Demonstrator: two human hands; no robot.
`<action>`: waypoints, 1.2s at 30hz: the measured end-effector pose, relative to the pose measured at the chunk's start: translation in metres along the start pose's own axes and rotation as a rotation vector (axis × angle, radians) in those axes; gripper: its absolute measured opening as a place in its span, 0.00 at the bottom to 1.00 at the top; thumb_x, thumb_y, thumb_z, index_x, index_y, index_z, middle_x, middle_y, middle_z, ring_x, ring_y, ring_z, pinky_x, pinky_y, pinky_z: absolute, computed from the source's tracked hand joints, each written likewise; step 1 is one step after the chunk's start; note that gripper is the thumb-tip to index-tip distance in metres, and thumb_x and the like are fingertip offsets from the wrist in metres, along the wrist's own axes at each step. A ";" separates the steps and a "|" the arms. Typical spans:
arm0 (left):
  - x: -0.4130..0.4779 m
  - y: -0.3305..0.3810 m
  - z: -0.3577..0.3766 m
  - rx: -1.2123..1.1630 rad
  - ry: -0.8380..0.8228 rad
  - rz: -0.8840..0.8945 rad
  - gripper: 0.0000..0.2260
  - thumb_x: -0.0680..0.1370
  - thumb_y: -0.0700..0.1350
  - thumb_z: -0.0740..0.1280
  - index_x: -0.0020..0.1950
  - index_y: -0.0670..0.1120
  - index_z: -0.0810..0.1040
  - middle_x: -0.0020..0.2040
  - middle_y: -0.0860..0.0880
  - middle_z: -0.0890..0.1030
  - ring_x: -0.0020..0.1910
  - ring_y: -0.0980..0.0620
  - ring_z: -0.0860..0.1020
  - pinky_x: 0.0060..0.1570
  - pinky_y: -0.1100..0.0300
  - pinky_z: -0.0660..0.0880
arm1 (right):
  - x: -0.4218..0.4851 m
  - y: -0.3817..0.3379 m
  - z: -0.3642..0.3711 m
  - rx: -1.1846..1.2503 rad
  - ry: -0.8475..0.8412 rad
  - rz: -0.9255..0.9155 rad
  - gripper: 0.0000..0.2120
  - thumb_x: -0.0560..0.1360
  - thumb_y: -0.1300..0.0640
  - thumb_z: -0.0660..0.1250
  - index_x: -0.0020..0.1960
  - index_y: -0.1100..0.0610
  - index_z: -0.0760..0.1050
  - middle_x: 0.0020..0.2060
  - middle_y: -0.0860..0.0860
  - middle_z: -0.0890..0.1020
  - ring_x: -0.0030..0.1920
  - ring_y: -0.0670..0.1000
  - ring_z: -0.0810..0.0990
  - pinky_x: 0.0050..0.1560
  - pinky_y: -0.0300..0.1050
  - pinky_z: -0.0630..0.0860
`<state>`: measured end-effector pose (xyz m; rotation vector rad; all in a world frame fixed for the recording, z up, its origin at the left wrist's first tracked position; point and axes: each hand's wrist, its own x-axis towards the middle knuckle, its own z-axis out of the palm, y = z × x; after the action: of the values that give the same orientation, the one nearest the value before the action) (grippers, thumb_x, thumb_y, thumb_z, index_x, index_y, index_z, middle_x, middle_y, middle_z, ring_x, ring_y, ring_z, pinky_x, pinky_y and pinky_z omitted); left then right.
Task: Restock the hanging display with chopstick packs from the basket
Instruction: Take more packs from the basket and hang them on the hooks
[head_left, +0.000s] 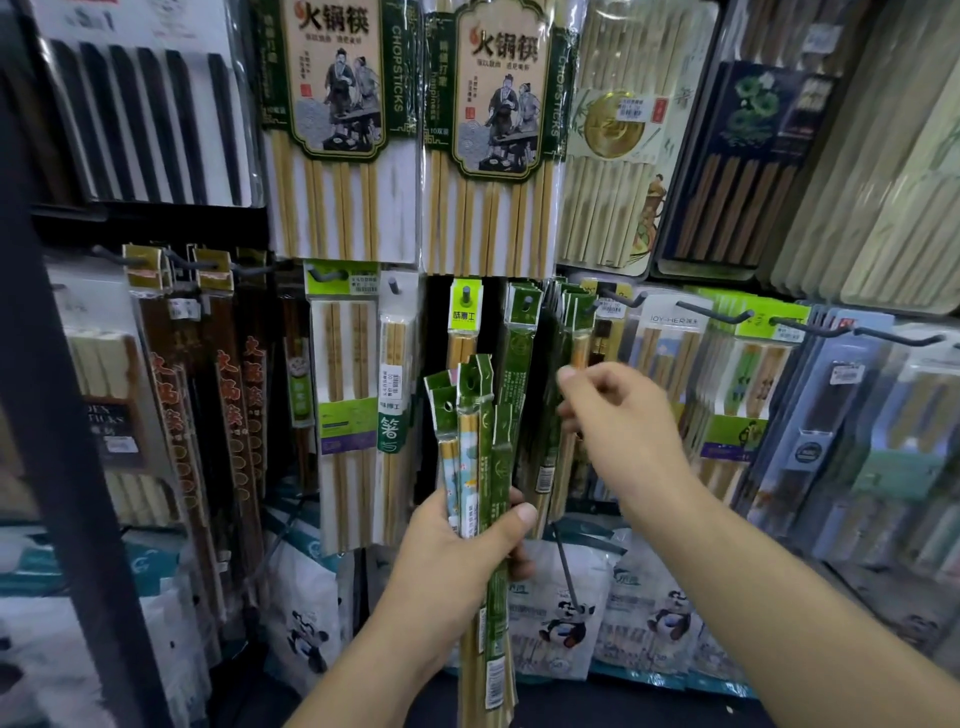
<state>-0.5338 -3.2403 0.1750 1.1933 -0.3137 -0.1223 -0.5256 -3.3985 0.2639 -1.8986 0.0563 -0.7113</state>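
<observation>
Nearest: the left hand (457, 551) is raised at mid-frame, thumb across the front. A bundle of chopstick packs (475, 415) is gripped at its middle and held upright, punched header holes uppermost. The basket is not in view.

Beyond and to the right: the right hand (623, 421) is extended to the hanging green packs (569, 322), wrist level, thumb forward, fingers curled at their edge. Whether a pack is pinched or only touched cannot be told.

Farther: a single green pack (519, 343) is hung on the neighbouring peg. Large chopstick packs (337, 130) are hung in the row above.

Step judged: hanging under way, several packs not yet placed. Next move judged: one pack to be drawn from the bundle, its hole lined up with the peg tip and slid on.
</observation>
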 end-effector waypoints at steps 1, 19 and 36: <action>0.000 0.000 0.001 -0.006 -0.002 -0.003 0.08 0.76 0.35 0.75 0.44 0.48 0.84 0.37 0.45 0.82 0.35 0.48 0.81 0.38 0.51 0.83 | -0.008 0.000 0.002 0.002 -0.136 -0.015 0.08 0.79 0.46 0.68 0.45 0.48 0.80 0.39 0.47 0.85 0.40 0.45 0.83 0.38 0.36 0.76; 0.005 -0.006 -0.006 0.034 0.066 0.027 0.07 0.71 0.51 0.75 0.45 0.50 0.84 0.42 0.45 0.86 0.43 0.47 0.85 0.45 0.49 0.83 | 0.011 -0.021 -0.011 0.174 0.014 -0.004 0.09 0.81 0.51 0.68 0.45 0.50 0.83 0.41 0.56 0.86 0.40 0.52 0.81 0.44 0.49 0.78; 0.006 -0.008 -0.006 -0.011 0.039 0.042 0.04 0.78 0.42 0.73 0.49 0.43 0.80 0.33 0.45 0.78 0.33 0.49 0.78 0.36 0.55 0.81 | 0.039 -0.026 -0.015 0.043 0.211 -0.059 0.15 0.80 0.57 0.67 0.41 0.68 0.75 0.24 0.48 0.67 0.27 0.48 0.64 0.38 0.31 0.75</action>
<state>-0.5256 -3.2399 0.1671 1.1757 -0.3031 -0.0635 -0.5081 -3.4130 0.3072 -1.7851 0.1177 -0.9437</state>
